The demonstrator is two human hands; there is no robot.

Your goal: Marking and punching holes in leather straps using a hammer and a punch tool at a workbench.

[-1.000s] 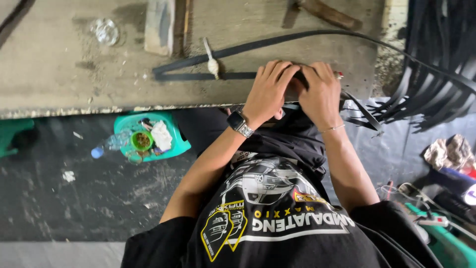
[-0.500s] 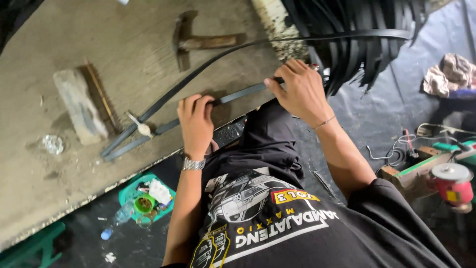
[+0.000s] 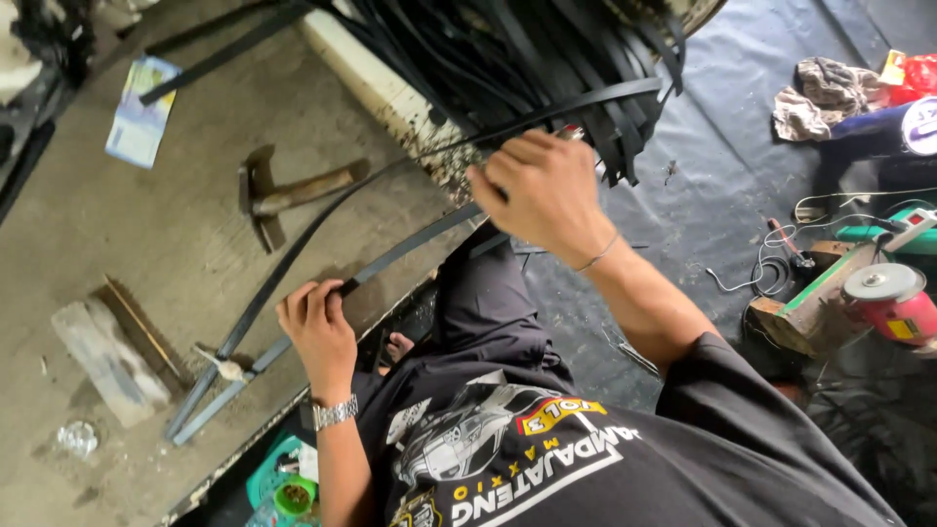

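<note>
1. Head view: I see the left hand [image 3: 317, 327] pressed down on a black rubber strip [image 3: 410, 249], fingers curled over it against the workbench [image 3: 146, 244].
2. I see the right hand [image 3: 547, 190] closed around the same strip further along, past the bench edge.
3. Beyond the left hand lies a hammer [image 3: 293, 195]; a bundle of black strips [image 3: 527, 59] hangs beyond the right hand.

At frame centre the left hand [image 3: 317, 327] presses a black rubber strip [image 3: 390, 259] onto the concrete bench [image 3: 117, 273], while the right hand [image 3: 547, 190] grips it higher up. A hammer [image 3: 283, 195] lies upper left; a bundle of black strips [image 3: 508, 59] fills the top.
</note>
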